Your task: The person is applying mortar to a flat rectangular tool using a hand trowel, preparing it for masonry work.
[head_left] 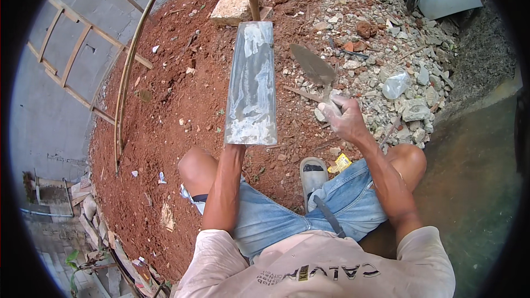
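At the bottom of the frame, a pale shirt [326, 251] and blue jeans [276, 215] are seen, the knees spread wide. Between the knees, a grey sandal [313, 176] is seen, with a yellow wrapper [340, 163] lying just beside it. The left forearm [223, 187] is reached up to the lower edge of a long grey board [252, 85], set at the centre of the frame and smeared with whitish paste. The left grip is hidden behind the board, so its state cannot be told. Right of centre, a trowel [313, 65] is held by the handle in the right grip [345, 118], its dusty fingers curled around it; the blade is pointed to the upper left, near the board but apart from it. Around them, red soil [160, 149] is spread, with rubble [414, 109] and a clear plastic bag [396, 85] at the right. Farther off, a stone block [231, 10] is placed beyond the board, and a wooden frame [77, 56] is seen at the upper left.
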Demonstrator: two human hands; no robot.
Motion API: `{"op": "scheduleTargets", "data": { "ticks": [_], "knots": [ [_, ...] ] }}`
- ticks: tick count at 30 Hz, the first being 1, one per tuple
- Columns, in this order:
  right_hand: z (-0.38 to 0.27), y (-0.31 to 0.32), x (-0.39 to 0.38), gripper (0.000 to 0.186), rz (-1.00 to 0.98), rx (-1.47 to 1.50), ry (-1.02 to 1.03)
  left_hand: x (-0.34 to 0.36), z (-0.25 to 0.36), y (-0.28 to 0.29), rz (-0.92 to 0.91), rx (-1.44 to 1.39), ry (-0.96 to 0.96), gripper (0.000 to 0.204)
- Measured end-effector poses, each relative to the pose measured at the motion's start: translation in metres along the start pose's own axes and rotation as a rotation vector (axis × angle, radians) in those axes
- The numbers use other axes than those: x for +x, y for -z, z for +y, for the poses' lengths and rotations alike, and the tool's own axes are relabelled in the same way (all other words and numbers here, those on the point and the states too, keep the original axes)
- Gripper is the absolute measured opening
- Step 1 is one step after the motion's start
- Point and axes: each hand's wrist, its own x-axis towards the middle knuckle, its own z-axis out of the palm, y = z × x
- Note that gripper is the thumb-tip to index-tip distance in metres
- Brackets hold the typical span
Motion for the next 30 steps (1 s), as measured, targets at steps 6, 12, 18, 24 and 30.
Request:
{"op": "scheduleTargets", "data": {
  "ticks": [6,12,18,24,30],
  "knots": [
    [-0.007,-0.004,-0.004,0.024,0.062,-0.375,0.337,-0.005,0.003,0.004,-0.115,0.116,0.015,0.034],
    [0.001,0.016,0.011,0.024,0.359,-0.219,0.081,-0.008,0.013,-0.008,-0.277,0.313,-0.028,0.033],
    [0.011,0.016,0.019,0.028,-0.031,0.012,-0.537,0.001,0.015,-0.013,-0.166,0.734,-0.129,0.034],
    [0.002,0.028,0.013,0.031,0.278,0.227,-0.298,0.016,0.001,-0.01,-0.023,1.188,-0.411,0.048],
    [0.003,0.057,0.014,0.028,0.441,0.486,-0.3,0.015,-0.066,-0.022,0.023,1.535,-0.133,0.041]
  ]
}}
